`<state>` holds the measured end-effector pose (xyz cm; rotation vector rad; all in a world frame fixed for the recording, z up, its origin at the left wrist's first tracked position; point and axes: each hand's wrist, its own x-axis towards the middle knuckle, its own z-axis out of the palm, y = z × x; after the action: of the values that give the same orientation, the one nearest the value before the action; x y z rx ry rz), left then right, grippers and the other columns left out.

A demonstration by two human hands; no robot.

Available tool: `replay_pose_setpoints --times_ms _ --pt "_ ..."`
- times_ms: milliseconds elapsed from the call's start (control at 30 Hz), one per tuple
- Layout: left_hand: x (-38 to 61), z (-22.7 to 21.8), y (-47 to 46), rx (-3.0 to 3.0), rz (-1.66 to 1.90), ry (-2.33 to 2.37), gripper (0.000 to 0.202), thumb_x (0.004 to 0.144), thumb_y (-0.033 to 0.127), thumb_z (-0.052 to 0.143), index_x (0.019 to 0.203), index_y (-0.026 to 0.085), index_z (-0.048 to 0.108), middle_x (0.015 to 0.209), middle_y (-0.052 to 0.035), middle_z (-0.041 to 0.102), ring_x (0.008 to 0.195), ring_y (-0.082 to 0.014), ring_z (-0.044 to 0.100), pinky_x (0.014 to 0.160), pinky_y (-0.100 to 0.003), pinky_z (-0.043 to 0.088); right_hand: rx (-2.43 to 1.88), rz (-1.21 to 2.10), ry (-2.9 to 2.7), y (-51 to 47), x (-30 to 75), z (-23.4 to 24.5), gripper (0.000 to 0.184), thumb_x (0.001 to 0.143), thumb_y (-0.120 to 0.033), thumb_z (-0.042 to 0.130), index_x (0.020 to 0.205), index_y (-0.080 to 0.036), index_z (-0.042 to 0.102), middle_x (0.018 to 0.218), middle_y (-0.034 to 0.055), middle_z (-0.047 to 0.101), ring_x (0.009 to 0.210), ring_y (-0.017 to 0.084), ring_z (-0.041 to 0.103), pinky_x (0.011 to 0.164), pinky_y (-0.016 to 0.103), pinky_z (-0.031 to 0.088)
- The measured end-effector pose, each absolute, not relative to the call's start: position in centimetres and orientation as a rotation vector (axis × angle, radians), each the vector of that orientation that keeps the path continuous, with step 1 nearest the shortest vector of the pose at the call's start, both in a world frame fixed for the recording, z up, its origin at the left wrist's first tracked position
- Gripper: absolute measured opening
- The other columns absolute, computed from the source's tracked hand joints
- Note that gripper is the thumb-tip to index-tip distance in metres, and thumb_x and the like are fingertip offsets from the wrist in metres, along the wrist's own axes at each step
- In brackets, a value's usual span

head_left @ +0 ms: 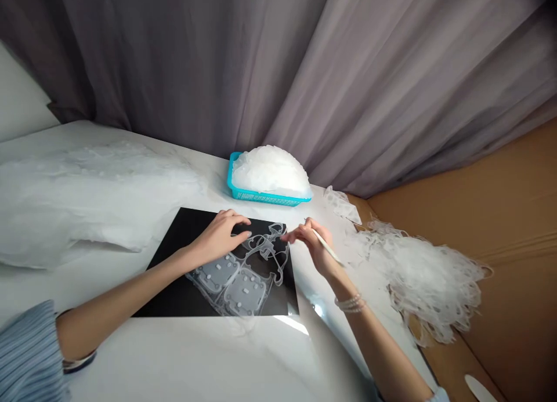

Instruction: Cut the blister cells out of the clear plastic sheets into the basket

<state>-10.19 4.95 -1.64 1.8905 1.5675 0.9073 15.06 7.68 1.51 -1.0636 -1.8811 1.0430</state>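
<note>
Holding pale stick (328, 247), right hand (319, 256), tip perhaps hidden

A grey-mauve curtain (195, 60) hangs in deep folds across the back, down to the far edge of the counter (174, 361), which is white with faint grey veining. Near that edge stands a turquoise basket (270, 198) with slotted sides; a white heap (272, 170) fills it and domes above the rim. A broad, filmy white pile (87, 199) spreads over the left side, its separate pieces too blurred to tell. Right of the basket lies a holed scrap (342, 205), and nearer, a loose tangle (426, 280) of clear strips spills against brown cardboard (513, 228). A pale wall (21, 94) shows at upper left.
</note>
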Motion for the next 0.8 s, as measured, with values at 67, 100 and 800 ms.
replay_pose_setpoints --times_ms 67,100,800 --pt "-9.6 0.4 4.4 1.884 0.987 1.525 0.024 0.09 0.036 0.053 0.101 0.023 0.069 0.11 -0.0057 0.067 0.109 -0.024 0.058 0.095 -0.04 0.047 -0.849 0.935 -1.987 5.4 14.9 3.0 0.027 0.095 -0.032 0.044 0.069 -0.024 0.041 0.07 0.0037 0.068 0.09 0.025 0.071 0.079 0.037 0.052" --pt "-9.3 1.7 3.8 1.89 1.027 1.49 0.023 0.092 0.035 0.052 0.1 0.024 0.07 0.11 -0.0038 0.067 0.108 -0.0215 0.059 0.094 -0.038 0.047 -0.712 0.849 -2.066 4.1 14.8 3.8 0.023 0.092 -0.026 0.046 0.069 -0.024 0.042 0.068 0.0036 0.067 0.097 0.027 0.07 0.077 0.038 0.052" --pt "-5.8 7.1 -1.8 2.788 1.672 0.989 0.013 0.088 0.013 0.064 0.098 0.019 0.068 0.088 -0.0021 0.068 0.097 -0.0212 0.059 0.08 -0.036 0.046 -0.188 1.858 -1.213 0.0 12.7 7.3 0.032 0.076 -0.031 0.049 0.065 -0.023 0.02 0.034 -0.0074 0.038 0.031 0.014 0.031 0.052 0.034 0.046"
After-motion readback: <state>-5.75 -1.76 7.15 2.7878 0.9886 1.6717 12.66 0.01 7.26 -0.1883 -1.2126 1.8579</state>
